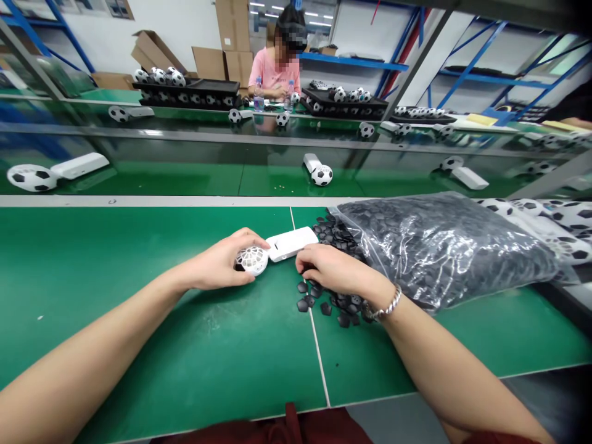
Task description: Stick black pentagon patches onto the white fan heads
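Green table (115, 259): we clamped a white lattice ball (252, 260) in our left hand (217, 262); our right hand (328, 268), half-closed, lay over black pentagons (326, 308).

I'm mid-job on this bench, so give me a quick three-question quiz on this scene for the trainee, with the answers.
1. Which hand holds the white lattice ball?
2. True or false: the silver chain bracelet is on the left wrist.
3. What fills the clear plastic bag? A) water bottles, B) black pentagon patches, C) white boxes.

Key: 1. left hand; 2. false, it is on the right wrist; 3. B.
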`<state>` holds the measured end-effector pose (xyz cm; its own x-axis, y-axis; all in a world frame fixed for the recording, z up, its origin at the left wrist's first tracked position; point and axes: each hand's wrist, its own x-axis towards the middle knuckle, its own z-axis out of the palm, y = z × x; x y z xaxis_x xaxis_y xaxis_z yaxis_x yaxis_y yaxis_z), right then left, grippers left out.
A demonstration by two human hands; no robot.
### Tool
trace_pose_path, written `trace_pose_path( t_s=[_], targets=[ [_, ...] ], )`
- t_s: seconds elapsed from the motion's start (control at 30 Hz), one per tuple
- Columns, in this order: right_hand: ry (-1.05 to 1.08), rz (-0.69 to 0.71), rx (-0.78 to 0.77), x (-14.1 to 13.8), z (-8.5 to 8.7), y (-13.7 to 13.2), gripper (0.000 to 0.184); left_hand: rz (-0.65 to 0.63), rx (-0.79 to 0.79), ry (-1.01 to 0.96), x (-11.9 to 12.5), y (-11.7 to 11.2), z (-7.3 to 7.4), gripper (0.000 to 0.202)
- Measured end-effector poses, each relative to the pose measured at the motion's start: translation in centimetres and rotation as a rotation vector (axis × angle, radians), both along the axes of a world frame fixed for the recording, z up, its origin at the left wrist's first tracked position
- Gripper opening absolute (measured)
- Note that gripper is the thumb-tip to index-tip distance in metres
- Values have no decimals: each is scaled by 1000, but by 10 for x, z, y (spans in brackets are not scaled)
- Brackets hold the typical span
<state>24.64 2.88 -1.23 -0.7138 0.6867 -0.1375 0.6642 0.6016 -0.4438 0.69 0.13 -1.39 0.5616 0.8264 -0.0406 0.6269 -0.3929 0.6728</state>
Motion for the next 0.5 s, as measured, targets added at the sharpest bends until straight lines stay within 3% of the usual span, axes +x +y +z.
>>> trace_pose_path(
  t_s=[0.17,0.33,0.4,0.5],
  targets=[
    [221,-51,-131,-6,10,-8,6,-55,2,-23,-2,1,1,50],
    [544,-162,-314,-18,-2,-10,10,-40,17,-32,1,0,0,50],
    [568,-125,-228,-21,-9,-9,12,-33,26,-34,2,-1,-1,51],
    [525,30,78,-24,-15,-8,9,-19,39,-35,4,-1,-3,51]
  ],
)
